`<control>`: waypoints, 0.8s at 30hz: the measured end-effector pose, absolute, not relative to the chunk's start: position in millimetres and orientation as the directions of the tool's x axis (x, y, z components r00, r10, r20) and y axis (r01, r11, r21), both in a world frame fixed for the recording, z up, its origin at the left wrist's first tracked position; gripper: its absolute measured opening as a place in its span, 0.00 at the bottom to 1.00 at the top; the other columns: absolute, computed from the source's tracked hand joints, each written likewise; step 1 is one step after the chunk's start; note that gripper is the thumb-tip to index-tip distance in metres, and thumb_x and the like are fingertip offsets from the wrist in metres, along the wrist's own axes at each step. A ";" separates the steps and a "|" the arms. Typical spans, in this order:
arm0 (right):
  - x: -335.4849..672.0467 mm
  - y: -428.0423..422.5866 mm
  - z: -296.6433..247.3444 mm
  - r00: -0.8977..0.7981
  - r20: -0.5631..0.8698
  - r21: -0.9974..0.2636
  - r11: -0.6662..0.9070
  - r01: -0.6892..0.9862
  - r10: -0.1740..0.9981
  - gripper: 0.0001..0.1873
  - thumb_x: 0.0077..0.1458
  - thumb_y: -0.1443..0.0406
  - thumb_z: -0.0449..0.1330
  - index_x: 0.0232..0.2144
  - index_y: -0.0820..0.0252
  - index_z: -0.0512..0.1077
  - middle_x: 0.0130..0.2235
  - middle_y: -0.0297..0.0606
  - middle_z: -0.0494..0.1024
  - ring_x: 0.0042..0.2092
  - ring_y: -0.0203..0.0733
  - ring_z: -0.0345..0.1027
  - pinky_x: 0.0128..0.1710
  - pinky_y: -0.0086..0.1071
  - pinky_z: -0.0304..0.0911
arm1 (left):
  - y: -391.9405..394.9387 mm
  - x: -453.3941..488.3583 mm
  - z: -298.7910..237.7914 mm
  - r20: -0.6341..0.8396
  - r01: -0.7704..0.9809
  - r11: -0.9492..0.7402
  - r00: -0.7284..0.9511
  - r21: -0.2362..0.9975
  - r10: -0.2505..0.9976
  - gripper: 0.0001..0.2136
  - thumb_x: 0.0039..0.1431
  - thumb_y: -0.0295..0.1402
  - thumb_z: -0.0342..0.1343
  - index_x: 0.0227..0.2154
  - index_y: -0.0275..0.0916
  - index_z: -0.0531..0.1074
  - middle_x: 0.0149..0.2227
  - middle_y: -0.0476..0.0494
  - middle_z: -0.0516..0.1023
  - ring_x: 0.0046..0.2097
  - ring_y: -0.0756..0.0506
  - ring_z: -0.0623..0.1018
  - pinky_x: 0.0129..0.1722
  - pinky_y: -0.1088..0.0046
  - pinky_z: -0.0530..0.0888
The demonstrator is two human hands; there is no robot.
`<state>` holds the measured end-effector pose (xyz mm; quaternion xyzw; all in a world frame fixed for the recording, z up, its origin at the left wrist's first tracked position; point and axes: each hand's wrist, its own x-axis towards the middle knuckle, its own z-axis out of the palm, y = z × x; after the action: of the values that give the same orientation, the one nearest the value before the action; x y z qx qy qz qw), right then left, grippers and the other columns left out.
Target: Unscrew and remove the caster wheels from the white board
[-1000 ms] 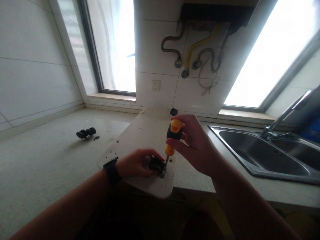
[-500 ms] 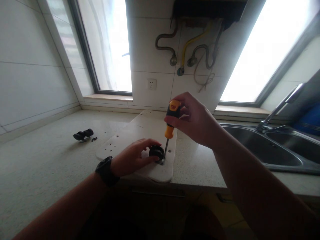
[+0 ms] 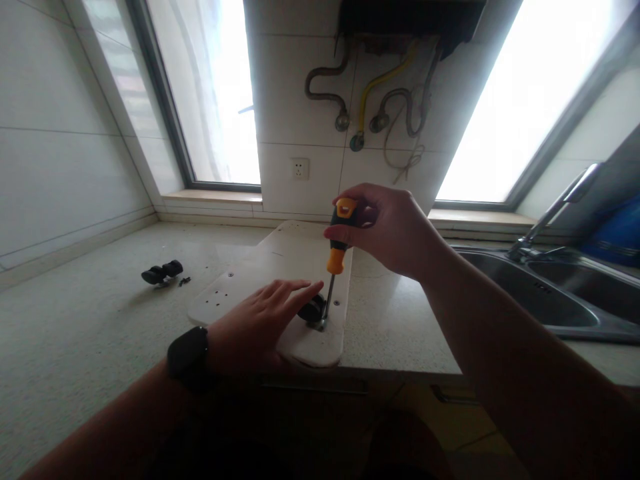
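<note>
My right hand (image 3: 383,223) grips a yellow-and-black screwdriver (image 3: 339,230), held almost upright. Its tip meets the metal plate (image 3: 319,325) at the foot of a black caster wheel (image 3: 311,310). That caster stands on a white board (image 3: 273,263) near the front edge. With fingers stretched out, my left hand (image 3: 257,320) lies over the board's front left part, its index finger just above the caster. Whether that hand touches the wheel I cannot tell. The screw under the tip is too small to make out.
Two loose black casters (image 3: 161,272) lie on the speckled countertop (image 3: 100,320) at left, with small dark screws (image 3: 185,281) beside them. A steel sink (image 3: 530,293) with a faucet (image 3: 555,213) is at right. Hoses (image 3: 325,97) hang on the tiled wall ahead.
My left hand has let go of the caster, straightened its fingers and shifted slightly left and toward me. My right hand keeps the screwdriver on the same plate.
</note>
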<state>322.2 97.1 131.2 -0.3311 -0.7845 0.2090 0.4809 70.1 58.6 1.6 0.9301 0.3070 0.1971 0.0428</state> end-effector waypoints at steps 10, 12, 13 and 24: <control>319.3 94.8 142.4 -0.538 0.505 -0.587 0.726 0.359 0.675 0.17 0.57 0.61 0.65 0.48 0.58 0.71 0.45 0.41 0.79 0.46 0.44 0.74 0.45 0.41 0.72 | 60.8 70.4 -0.1 0.327 0.582 -0.791 0.722 0.187 0.609 0.65 0.44 0.45 0.75 0.75 0.44 0.35 0.69 0.29 0.62 0.63 0.28 0.69 0.62 0.44 0.69; 314.4 94.1 141.5 -0.459 0.575 -0.443 0.729 0.522 0.677 0.18 0.57 0.54 0.67 0.44 0.58 0.72 0.40 0.39 0.78 0.39 0.42 0.71 0.40 0.39 0.68 | 62.0 69.0 -1.2 0.336 0.572 -0.796 0.723 0.196 0.603 0.67 0.42 0.49 0.76 0.75 0.44 0.34 0.69 0.28 0.62 0.64 0.26 0.68 0.62 0.42 0.69; 312.2 93.9 141.5 -0.435 0.595 -0.396 0.718 0.573 0.676 0.20 0.56 0.52 0.68 0.42 0.58 0.72 0.38 0.38 0.77 0.37 0.41 0.69 0.37 0.39 0.66 | 62.3 68.2 -1.3 0.345 0.566 -0.799 0.722 0.203 0.599 0.67 0.41 0.51 0.76 0.75 0.44 0.34 0.69 0.27 0.61 0.64 0.25 0.67 0.62 0.41 0.69; 332.3 101.6 147.7 -0.516 0.479 -0.675 0.674 0.301 0.710 0.26 0.49 0.63 0.73 0.48 0.54 0.69 0.47 0.39 0.78 0.45 0.45 0.77 0.45 0.44 0.75 | 63.7 95.7 25.9 0.439 0.498 -0.691 0.537 0.524 0.720 0.22 0.72 0.43 0.53 0.64 0.43 0.67 0.62 0.37 0.74 0.63 0.38 0.72 0.64 0.49 0.69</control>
<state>332.3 101.6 147.7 -0.3049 -0.8294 0.2648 0.3859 95.7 63.7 25.9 0.8599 0.3544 0.3255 0.1705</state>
